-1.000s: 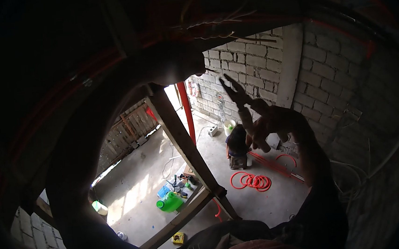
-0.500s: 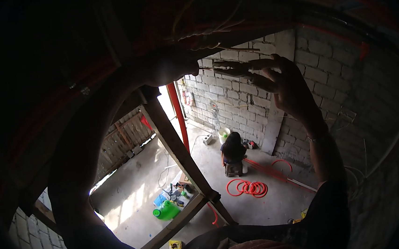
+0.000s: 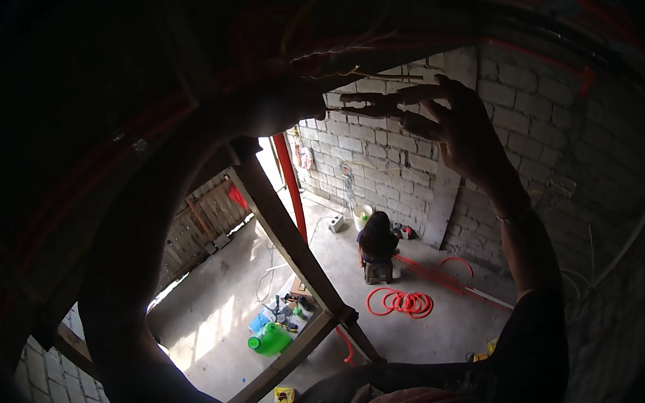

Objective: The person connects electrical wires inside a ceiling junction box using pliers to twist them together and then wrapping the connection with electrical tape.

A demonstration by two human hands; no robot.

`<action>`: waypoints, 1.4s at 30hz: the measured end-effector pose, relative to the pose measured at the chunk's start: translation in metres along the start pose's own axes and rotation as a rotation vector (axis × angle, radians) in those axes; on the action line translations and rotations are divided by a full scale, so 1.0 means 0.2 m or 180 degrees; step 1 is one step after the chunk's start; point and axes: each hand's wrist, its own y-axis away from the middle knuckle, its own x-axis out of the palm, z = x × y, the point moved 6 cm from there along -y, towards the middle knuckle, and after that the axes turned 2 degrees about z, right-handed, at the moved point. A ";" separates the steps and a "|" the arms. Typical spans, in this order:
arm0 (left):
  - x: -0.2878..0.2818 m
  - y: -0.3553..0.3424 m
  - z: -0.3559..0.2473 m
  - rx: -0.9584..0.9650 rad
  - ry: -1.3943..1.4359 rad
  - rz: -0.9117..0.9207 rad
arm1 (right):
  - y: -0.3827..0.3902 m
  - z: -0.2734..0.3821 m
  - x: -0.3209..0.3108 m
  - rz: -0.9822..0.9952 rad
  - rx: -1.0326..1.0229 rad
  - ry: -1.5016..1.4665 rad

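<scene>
My left hand, dark against the ceiling, is closed on a thin wire whose end pokes out toward the right. My right hand grips a pair of pliers, held level with the jaws pointing left at that wire, next to my left fingertips; whether they touch it I cannot tell. Loose wires hang from the dark ceiling just above both hands, near red conduit running along it.
A timber frame and red pipe stand below me. A person sits on a stool by a bucket near the block wall. Red tubing coils, a green jug and tools lie on the floor.
My right hand has risen and turned the pliers from pointing steeply up to level beside my left hand, then lifted slightly more. My left hand has shifted slightly left in view.
</scene>
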 end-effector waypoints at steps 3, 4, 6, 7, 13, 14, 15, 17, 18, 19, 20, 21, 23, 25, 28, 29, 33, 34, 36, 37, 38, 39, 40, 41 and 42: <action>-0.01 0.01 -0.01 -0.0283 -0.0019 0.0244 | -0.02 0.00 0.04 0.0133 -0.0037 -0.0136; 0.00 0.02 -0.01 -0.0433 -0.0014 0.0325 | -0.02 0.00 0.04 0.0135 -0.0038 -0.0131; 0.01 -0.02 -0.01 -0.0435 0.0068 0.0224 | 0.00 -0.01 0.03 0.0324 -0.0295 -0.0029; 0.02 -0.03 -0.01 -0.0456 0.0141 0.0133 | 0.01 -0.02 0.02 0.0326 -0.0289 -0.0010; 0.00 0.03 0.03 -0.0541 -0.0212 0.0207 | -0.01 0.09 -0.01 -0.0056 -0.0629 -0.0073; 0.02 0.01 0.03 -0.0508 -0.0197 0.0205 | -0.01 0.07 0.02 0.0000 -0.0537 -0.0045; 0.03 -0.01 0.03 -0.0346 -0.0333 0.0174 | -0.01 0.05 0.04 0.0052 -0.0448 -0.0022; 0.04 -0.04 0.01 -0.0157 -0.0451 0.0133 | 0.00 0.03 0.05 0.0058 -0.0390 0.0065; 0.03 -0.04 -0.02 -0.0334 -0.0347 0.0223 | 0.00 0.02 0.06 0.0035 -0.0354 0.0106; 0.03 -0.05 -0.03 -0.0501 -0.0238 0.0311 | 0.00 0.01 0.07 0.0045 -0.0354 0.0119; 0.06 -0.07 0.00 -0.0479 -0.0223 0.0306 | 0.01 0.00 0.08 0.0074 -0.0332 0.0204; 0.02 0.01 0.02 -0.0188 -0.0584 0.0177 | -0.02 0.06 0.07 -0.0010 -0.0379 0.0118; 0.02 0.01 -0.02 0.0278 -0.0840 0.0040 | -0.01 0.06 0.08 0.0088 -0.0395 0.0172; 0.02 0.01 -0.02 0.0088 -0.0608 0.0264 | -0.01 0.06 0.09 0.0186 -0.0402 0.0242; 0.03 -0.01 -0.01 -0.0188 -0.0427 0.0329 | 0.00 0.06 0.07 0.0096 -0.0335 0.0372; 0.03 -0.01 -0.02 -0.0187 -0.0426 0.0331 | -0.01 0.07 0.04 -0.0020 -0.0325 0.0505; 0.03 -0.01 -0.01 -0.0438 -0.0331 0.0340 | -0.02 0.08 0.00 -0.0186 -0.0285 0.0765; 0.03 -0.01 -0.01 -0.0517 -0.0311 0.0367 | -0.01 0.08 0.01 -0.0187 -0.0287 0.0756; 0.03 0.00 0.00 -0.0401 -0.0375 0.0348 | -0.01 0.07 0.04 -0.0096 -0.0236 0.0484; 0.03 -0.01 -0.01 -0.0267 -0.0439 0.0322 | -0.01 0.07 0.04 -0.0095 -0.0236 0.0487; 0.03 -0.01 -0.01 -0.0265 -0.0439 0.0321 | 0.00 0.06 0.04 -0.0052 -0.0215 0.0461; 0.03 -0.01 -0.01 -0.0323 -0.0410 0.0338 | 0.00 0.06 0.05 -0.0010 -0.0193 0.0433; 0.02 -0.01 0.00 -0.0379 -0.0384 0.0355 | 0.00 0.05 0.06 -0.0013 -0.0190 0.0434; 0.02 -0.01 0.00 -0.0378 -0.0388 0.0357 | 0.00 0.05 0.06 -0.0024 -0.0217 0.0321; 0.01 -0.01 0.00 -0.0361 -0.0423 0.0346 | 0.00 0.05 0.06 -0.0036 -0.0245 0.0206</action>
